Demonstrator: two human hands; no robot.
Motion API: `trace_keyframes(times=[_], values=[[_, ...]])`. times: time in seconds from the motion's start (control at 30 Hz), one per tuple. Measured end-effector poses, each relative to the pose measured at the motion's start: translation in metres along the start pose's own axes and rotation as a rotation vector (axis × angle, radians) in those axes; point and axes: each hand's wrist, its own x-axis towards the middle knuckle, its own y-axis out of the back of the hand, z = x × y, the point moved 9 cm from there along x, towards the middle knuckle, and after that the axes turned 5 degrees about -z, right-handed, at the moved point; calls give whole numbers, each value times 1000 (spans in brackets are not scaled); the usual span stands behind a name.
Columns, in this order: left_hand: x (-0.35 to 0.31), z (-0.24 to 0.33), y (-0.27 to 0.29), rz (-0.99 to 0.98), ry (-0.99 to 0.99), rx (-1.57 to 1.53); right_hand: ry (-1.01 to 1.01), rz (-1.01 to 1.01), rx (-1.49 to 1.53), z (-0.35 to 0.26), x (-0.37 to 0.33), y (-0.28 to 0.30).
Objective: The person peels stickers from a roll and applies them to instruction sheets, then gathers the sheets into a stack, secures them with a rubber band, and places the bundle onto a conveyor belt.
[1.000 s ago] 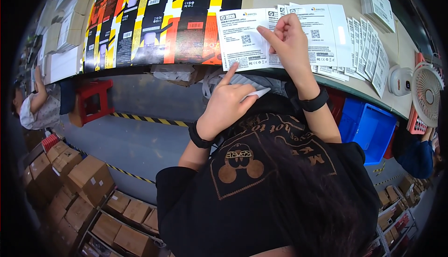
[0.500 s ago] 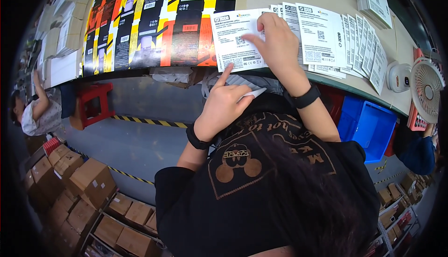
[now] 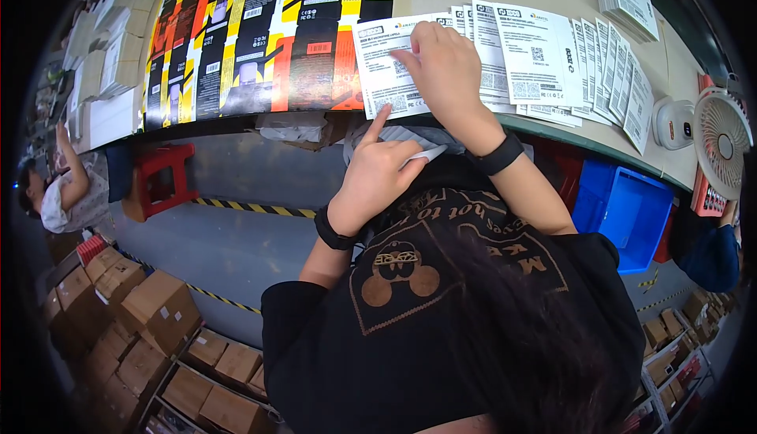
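A white printed card lies at the table's near edge, below my two hands. The outstretched index finger of my left hand rests on the card's lower edge. The other fingers of that hand are curled around a thin white flat piece, only partly visible. My right hand is over the card's right part, thumb and fingertips drawn together close to its surface. Whatever may be between those fingertips is hidden. Just right of it, more printed cards overlap in a row, and others fan out beyond.
Black, yellow and orange printed box sheets cover the table at left. A stack of cards stands at the far right, near a small white device and a fan. Below are a blue bin and a red stool.
My right hand has shifted left over the card, its fingertips closer together. My left hand keeps its finger on the card's lower edge.
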Motion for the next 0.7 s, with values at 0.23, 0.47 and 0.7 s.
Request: trace_keyframes(times=[0.23,0.47,0.7], values=[[-2,6,18,24,-57,-105,-95,-68,371,15,-5,4],[-10,-5,73,332,27,-268,-59,-846,1419,-33,-32,-11],[-29,-49,86,615,414,-578,-83,-1002,1042,-29,-48,-22]])
